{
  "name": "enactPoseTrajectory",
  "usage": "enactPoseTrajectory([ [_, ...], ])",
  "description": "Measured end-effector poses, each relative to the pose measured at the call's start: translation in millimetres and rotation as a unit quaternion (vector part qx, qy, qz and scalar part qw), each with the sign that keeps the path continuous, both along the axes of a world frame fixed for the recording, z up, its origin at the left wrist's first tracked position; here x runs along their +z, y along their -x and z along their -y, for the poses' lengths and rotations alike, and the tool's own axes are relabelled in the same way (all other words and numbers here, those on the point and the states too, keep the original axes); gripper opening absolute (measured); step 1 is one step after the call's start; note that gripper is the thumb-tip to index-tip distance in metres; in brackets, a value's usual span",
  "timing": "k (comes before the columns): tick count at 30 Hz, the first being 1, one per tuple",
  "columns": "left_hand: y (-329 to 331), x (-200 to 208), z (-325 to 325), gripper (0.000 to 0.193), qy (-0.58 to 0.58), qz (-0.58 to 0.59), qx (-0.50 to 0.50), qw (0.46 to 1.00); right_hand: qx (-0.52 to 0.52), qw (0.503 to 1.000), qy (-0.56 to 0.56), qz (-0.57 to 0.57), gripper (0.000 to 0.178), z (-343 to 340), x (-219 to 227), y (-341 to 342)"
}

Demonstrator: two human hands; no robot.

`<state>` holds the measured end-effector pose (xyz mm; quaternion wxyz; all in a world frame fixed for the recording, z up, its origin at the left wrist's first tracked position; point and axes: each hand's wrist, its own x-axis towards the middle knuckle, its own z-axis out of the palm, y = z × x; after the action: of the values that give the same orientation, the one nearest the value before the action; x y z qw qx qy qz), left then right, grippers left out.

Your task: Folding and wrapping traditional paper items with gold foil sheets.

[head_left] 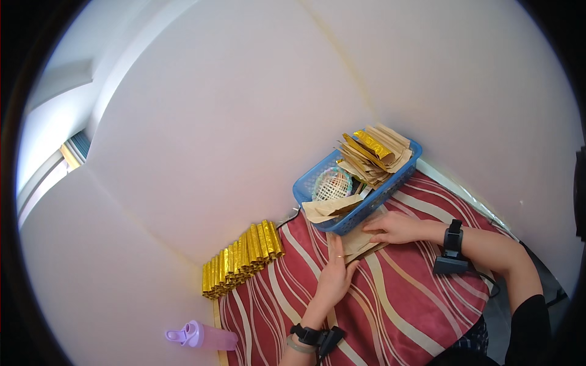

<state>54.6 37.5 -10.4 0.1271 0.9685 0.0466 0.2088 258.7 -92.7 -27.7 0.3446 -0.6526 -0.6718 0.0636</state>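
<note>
On the striped cloth, a flat stack of brown paper (pixel 359 245) lies between my hands, just in front of a blue plastic basket (pixel 384 195). My left hand (pixel 334 279) rests along the near left side of the paper, its fingers stretched out and its thumb apart. From the right, my right hand (pixel 397 228) reaches over the far side of the paper, its fingers bent together on that edge. Part of the stack is hidden under the basket's rim and my fingers. More brown paper sheets (pixel 394 141) and a gold paper piece (pixel 373 146) fill the far end of the basket.
A white mesh holder (pixel 332 185) and a loose folded brown sheet (pixel 332 207) are in the basket's near end. Rolled gold paper tubes (pixel 241 259) are piled against the wall at left. A purple bottle (pixel 204 336) lies at the cloth's left edge. Pale walls (pixel 244 110) border the corner.
</note>
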Motion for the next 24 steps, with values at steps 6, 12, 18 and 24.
enactPoseTrajectory([
  [6, -3, -3, -9, 0.084, 0.14, -0.057, 0.071, 0.986, -0.013, 0.996, -0.016, 0.085, 0.024, 2, 9, 3],
  [12, -6, -3, -10, 0.086, 0.113, -0.074, 0.105, 0.985, -0.041, 0.989, -0.069, 0.123, 0.018, -1, 2, 9],
  [18, -8, -6, -10, 0.086, 0.064, -0.042, 0.102, 0.992, -0.017, 0.974, -0.051, 0.218, 0.013, -4, -2, 1],
  [24, -10, -14, -20, 0.078, 0.103, -0.066, 0.097, 0.988, -0.063, 0.963, -0.199, 0.17, 0.008, 5, 17, 8],
])
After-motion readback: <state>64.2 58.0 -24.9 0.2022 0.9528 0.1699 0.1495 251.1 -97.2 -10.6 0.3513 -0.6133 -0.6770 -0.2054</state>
